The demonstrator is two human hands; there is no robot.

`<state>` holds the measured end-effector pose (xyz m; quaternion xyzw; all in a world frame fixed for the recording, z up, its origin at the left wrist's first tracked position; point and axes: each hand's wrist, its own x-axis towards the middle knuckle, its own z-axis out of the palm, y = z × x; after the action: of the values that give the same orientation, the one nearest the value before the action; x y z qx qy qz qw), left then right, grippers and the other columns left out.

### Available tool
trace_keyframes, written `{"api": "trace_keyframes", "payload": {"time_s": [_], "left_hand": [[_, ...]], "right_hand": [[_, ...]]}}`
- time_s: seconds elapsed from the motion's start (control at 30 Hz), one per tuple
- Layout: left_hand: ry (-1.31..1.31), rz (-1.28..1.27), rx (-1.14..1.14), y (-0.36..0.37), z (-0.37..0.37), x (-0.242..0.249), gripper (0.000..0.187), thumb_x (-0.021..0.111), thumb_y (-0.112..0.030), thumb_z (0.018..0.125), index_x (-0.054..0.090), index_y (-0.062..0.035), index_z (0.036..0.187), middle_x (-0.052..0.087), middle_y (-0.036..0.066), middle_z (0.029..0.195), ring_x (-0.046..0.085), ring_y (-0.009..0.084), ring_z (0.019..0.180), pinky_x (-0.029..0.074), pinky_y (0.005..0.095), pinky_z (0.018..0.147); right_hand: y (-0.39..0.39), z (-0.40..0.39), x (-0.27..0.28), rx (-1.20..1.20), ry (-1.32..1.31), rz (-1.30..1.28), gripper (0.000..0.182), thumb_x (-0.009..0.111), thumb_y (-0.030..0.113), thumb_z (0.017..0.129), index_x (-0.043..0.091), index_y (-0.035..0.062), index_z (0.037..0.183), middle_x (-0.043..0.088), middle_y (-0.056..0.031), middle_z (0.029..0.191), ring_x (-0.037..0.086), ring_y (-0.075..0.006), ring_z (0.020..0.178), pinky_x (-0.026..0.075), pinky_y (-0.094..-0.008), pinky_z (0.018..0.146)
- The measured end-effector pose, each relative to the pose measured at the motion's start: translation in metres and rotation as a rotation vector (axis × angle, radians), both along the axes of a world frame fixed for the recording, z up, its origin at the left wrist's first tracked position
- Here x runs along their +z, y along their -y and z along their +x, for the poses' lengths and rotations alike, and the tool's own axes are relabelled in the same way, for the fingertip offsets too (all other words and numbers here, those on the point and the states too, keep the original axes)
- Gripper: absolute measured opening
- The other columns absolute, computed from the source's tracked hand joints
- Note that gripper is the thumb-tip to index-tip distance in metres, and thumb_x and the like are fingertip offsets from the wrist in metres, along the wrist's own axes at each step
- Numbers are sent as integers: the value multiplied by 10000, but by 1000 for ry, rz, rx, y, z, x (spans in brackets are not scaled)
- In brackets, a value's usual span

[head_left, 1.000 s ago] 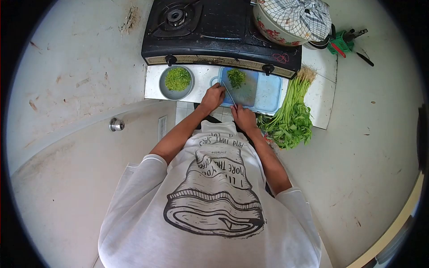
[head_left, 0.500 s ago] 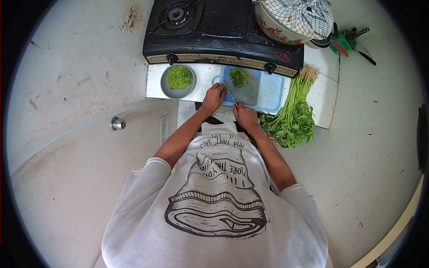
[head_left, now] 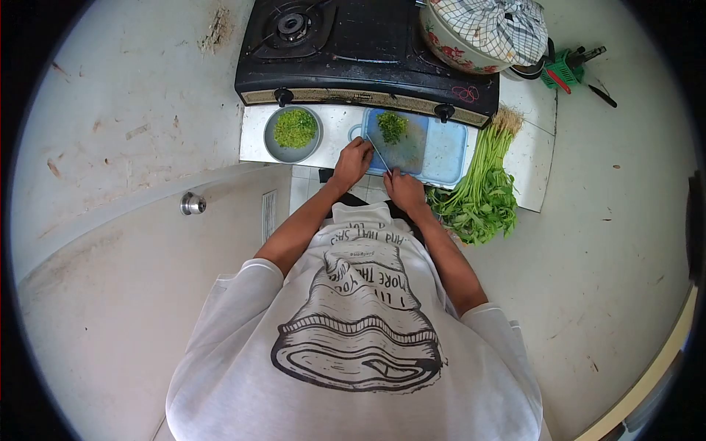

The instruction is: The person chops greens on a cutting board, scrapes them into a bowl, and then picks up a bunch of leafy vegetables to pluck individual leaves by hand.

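Note:
A knife slants over the lower left part of a blue cutting board, its handle in my right hand, which is closed around it. My left hand is at the board's left edge beside the blade's far end, fingers bent and pressed together. Whatever those fingers pinch is too small to make out. Above the blade, a small heap of chopped green herbs lies on the board. To the left, a grey bowl holds lighter green chopped pieces.
A bunch of leafy green stalks with roots lies right of the board, leaves hanging past the counter edge. Behind is a black gas stove, with a cloth-covered floral pot on its right. A green basket with utensils stands at far right.

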<state>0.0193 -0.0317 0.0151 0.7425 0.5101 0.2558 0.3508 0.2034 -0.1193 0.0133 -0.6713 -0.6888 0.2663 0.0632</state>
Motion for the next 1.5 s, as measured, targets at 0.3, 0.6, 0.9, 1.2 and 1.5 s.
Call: {"api": "trace_keyframes", "payload": {"time_s": [0.3,0.6,0.9,1.2,1.5], "left_hand": [[38,-22,-1,0,2,-1,99,666,7,844,678,14,943,627,176,885,662,394,804,545,472,741],[36,-16,-7,0,2,1,77,658,10,830,652,11,907,618,174,876,655,399,817,544,476,746],[40,1,-23,-1,1,-4,84,661,-1,834,649,12,917,611,178,878,650,403,805,541,477,741],[36,-1,-37,-1,0,-1,106,670,-11,840,668,8,944,625,167,894,666,390,809,549,467,743],[19,2,-13,0,2,-1,99,672,-8,839,671,9,936,618,170,875,659,383,785,546,458,731]], "right_hand": [[-1,9,3,-2,-10,-34,428,517,397,1051,642,-4,972,703,-257,718,721,-454,699,591,-559,662],[-1,5,4,18,12,-12,423,519,396,1050,647,3,958,699,-253,700,722,-444,677,591,-553,644],[-3,2,3,35,56,-5,421,515,388,1053,652,7,938,701,-235,682,727,-420,660,595,-528,625],[-2,4,0,55,69,4,416,521,384,1049,655,0,960,711,-223,692,730,-413,661,598,-519,631],[-19,-2,2,56,8,-20,444,525,390,1049,663,-23,959,695,-274,725,712,-466,701,586,-555,662]]}}
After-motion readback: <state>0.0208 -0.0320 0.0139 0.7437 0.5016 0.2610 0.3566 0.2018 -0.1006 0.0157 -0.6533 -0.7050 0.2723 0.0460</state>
